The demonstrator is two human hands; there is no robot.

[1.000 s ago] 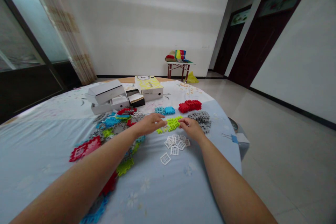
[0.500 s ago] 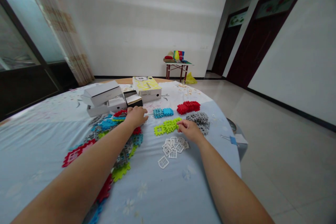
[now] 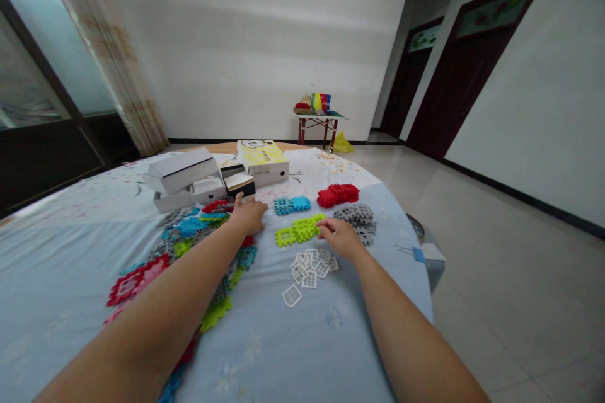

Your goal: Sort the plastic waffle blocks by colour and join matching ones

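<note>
My left hand (image 3: 249, 214) is over the right edge of a mixed heap of interlocking plastic building pieces (image 3: 189, 227). Its fingers are bent, and a small whitish bit shows at the fingertips, too small to name. A short row of blue pieces (image 3: 292, 204) lies just right of it. My right hand (image 3: 341, 237) has its fingers curled together at the right end of a row of lime green pieces (image 3: 299, 230); whatever they may hold is hidden. Grey pieces (image 3: 362, 217) lie behind this hand, and white window-shaped pieces (image 3: 309, 267) lie in front of it.
Red pieces (image 3: 338, 195) are stacked beyond the grey ones. White open boxes (image 3: 182, 173), a small black box (image 3: 239, 181) and a yellow-and-white box (image 3: 263, 160) stand at the back of the cloth-covered round table (image 3: 293, 346). A blue clip (image 3: 418, 254) is at the right edge.
My left hand has shifted slightly right and down, with one finger lifted away from the others. My right hand stays beside the green row. The view has tilted slightly.
</note>
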